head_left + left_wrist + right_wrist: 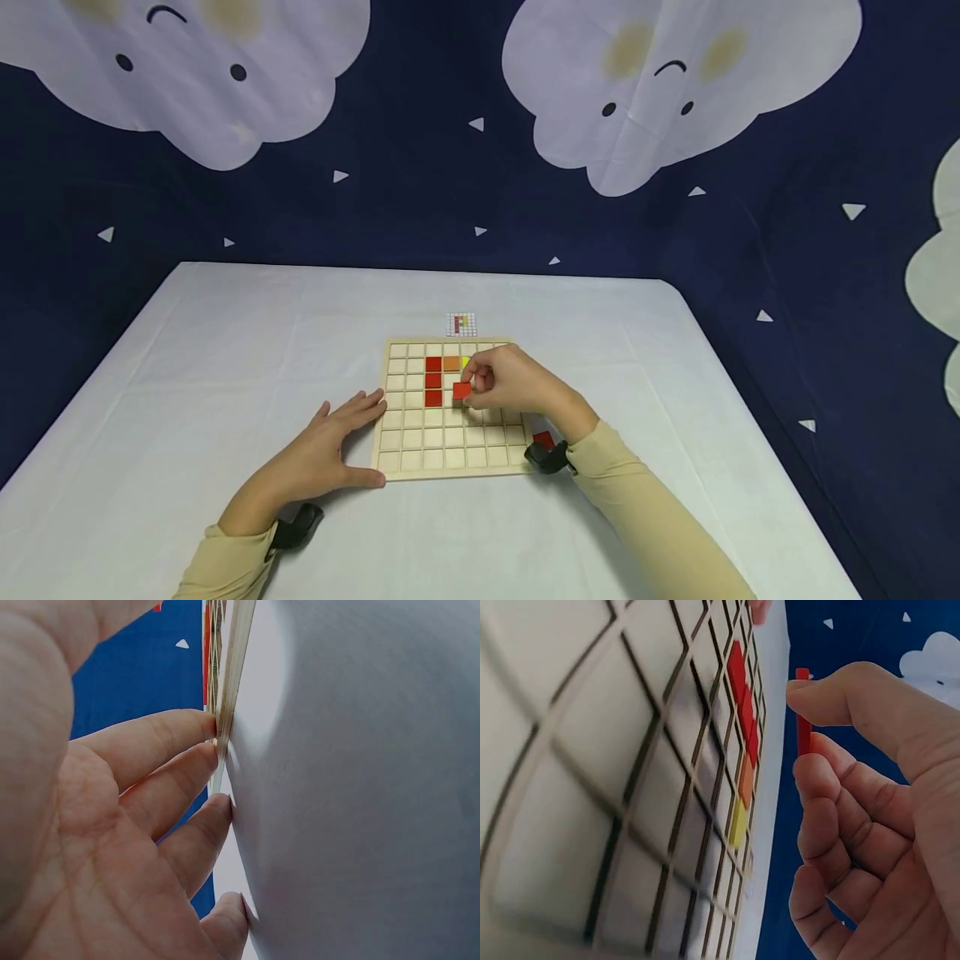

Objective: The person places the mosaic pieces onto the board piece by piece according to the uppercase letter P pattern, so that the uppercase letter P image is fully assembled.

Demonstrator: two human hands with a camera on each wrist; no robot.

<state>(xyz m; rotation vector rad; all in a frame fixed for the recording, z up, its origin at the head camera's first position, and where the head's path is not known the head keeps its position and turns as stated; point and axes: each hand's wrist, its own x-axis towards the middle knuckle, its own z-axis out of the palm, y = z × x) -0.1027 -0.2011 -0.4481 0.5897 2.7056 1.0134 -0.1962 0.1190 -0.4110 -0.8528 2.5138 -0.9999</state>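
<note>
A wooden grid board (432, 459) lies flat on the table. Three red square tiles (433, 381) fill a column in it, with an orange tile (452, 364) and a partly covered yellow tile (738, 824) beside the top one. Above the board, my right hand (513, 379) pinches another red tile (804, 712) between thumb and fingers; the right wrist view shows it edge-on, raised off the grid. At the board's left side rests my left hand (326, 450), fingers spread, fingertips touching the wooden edge (231, 697) and thumb at the near corner.
Beyond the board's far edge lies a small pattern card (461, 324) with a coloured grid. A loose red tile (543, 438) sits by the board's right edge, partly behind my right wrist. White cloth covers the table (225, 350); a dark blue cloud-print backdrop (420, 200) stands behind.
</note>
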